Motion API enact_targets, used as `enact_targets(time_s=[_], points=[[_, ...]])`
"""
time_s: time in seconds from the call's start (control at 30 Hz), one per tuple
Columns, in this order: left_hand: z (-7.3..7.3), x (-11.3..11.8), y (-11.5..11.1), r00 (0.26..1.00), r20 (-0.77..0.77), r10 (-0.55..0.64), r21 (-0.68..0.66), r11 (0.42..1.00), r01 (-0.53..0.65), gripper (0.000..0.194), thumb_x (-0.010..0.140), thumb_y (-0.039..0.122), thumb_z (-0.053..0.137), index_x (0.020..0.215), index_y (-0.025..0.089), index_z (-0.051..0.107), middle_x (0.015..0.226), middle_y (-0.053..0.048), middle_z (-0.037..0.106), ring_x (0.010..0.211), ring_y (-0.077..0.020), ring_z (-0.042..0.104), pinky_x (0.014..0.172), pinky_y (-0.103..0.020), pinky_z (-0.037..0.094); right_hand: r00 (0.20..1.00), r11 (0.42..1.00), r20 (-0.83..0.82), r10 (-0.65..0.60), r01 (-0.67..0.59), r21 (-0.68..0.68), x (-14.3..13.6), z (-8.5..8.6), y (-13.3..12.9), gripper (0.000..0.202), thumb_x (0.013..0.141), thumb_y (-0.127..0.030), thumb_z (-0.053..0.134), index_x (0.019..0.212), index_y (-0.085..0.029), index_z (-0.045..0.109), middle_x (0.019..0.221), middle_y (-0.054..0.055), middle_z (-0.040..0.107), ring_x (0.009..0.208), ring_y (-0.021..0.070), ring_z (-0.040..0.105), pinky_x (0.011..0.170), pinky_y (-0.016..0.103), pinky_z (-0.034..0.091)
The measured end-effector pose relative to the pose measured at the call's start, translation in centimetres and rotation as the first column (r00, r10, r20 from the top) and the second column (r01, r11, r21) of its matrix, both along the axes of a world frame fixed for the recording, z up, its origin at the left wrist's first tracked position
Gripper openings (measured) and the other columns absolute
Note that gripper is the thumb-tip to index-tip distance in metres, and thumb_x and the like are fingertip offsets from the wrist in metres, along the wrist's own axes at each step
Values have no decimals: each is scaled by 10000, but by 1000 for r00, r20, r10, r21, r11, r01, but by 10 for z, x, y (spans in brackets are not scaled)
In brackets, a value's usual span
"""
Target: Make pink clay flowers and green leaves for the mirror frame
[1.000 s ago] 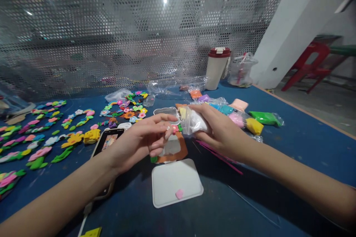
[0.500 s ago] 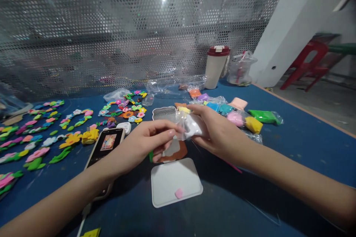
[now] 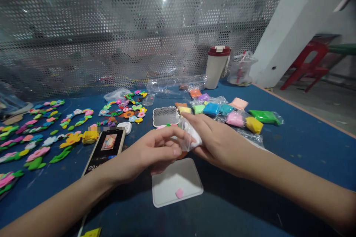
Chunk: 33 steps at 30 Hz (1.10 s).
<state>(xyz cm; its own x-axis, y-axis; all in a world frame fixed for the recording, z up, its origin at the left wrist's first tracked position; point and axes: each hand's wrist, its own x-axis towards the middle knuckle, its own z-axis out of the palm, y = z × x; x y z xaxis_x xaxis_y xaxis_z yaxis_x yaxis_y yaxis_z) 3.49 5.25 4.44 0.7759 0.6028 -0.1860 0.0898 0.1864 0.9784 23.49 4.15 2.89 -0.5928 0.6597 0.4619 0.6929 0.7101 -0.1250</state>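
Observation:
My right hand (image 3: 215, 139) grips a clear plastic bag of white clay (image 3: 196, 137) between thumb and fingers. My left hand (image 3: 160, 146) has its fingers curled at the bag's loose left end, pinching the plastic. Both hands are above a white board (image 3: 176, 181) with raised edges. On that board, near its front edge, lies a small pink clay piece (image 3: 179, 193). Just behind the hands is a wavy-edged mirror (image 3: 166, 117). A brown-edged piece under the hands is mostly hidden.
Bagged clay in several colours, such as a blue packet (image 3: 211, 109) and a green packet (image 3: 265, 116), lies at right. A phone (image 3: 107, 148) lies by my left forearm. Clay flower decorations (image 3: 71, 140) spread across the left. A lidded cup (image 3: 217, 68) stands behind.
The bag has tilted and come slightly lower, toward the board. My left fingers have moved down and right with it, and more of the mirror and coloured packets shows.

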Motion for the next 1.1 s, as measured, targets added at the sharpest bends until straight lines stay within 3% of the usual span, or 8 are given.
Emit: enact_targets(time_s=[0.17,0.23,0.37,0.47,0.6,0.73,0.93,1.1], points=[[12,-2,-4,994,-106,-18,205,978,40,124,835,166,542,934,223,496,762,47,454,660,-77,422,595,-161,367,995,995,30,98,-97,-19,-2,2,-5,398,828,-186,488,1181,-13,430,1082,214,574,981,293,552,770,424,507],[17,-6,-1,995,-90,-49,205,977,66,107,844,158,533,914,215,475,827,36,484,741,-86,451,657,-164,380,996,995,16,88,-87,-53,-3,4,-6,359,822,-177,488,1151,-37,454,1040,187,584,926,277,560,740,409,509],[18,-14,12,999,7,38,112,993,-38,151,876,228,514,814,225,376,627,81,381,461,-45,277,413,-124,260,999,992,-41,-6,1,-124,-2,7,-3,343,813,-159,492,1140,-63,456,1035,162,571,931,258,552,768,391,489],[13,-13,18,986,126,111,65,991,-120,172,883,268,499,788,218,365,595,77,349,441,-49,234,388,-137,239,993,974,-106,-58,33,-222,0,6,1,394,842,-252,506,1199,-109,419,1116,139,537,1017,243,518,848,376,449],[5,-7,20,971,141,194,-122,977,-177,279,915,372,408,714,182,369,601,68,266,454,-45,184,390,-143,216,969,928,-226,-98,7,-374,1,4,5,430,892,-418,432,1251,-186,384,1189,94,510,1082,219,480,912,366,396],[2,-4,20,960,152,237,-231,953,-198,262,926,285,391,691,171,368,611,61,249,458,-44,205,400,-153,220,935,895,-325,-145,-16,-446,0,5,7,345,928,-427,348,1181,-211,441,1125,66,548,1008,195,515,857,332,411],[1,-4,20,948,178,265,-177,956,-234,279,913,248,439,661,170,347,576,72,239,433,-37,146,378,-153,162,927,877,-326,-188,9,-480,-1,3,9,324,914,-442,378,1103,-204,487,1048,64,571,922,201,532,789,336,416],[-1,-2,22,943,206,260,-112,964,-241,87,876,166,503,814,177,443,573,77,310,425,-29,170,384,-145,188,904,864,-350,-246,41,-501,-2,3,7,312,880,-446,448,1078,-213,511,1005,43,589,859,189,538,733,315,413]])
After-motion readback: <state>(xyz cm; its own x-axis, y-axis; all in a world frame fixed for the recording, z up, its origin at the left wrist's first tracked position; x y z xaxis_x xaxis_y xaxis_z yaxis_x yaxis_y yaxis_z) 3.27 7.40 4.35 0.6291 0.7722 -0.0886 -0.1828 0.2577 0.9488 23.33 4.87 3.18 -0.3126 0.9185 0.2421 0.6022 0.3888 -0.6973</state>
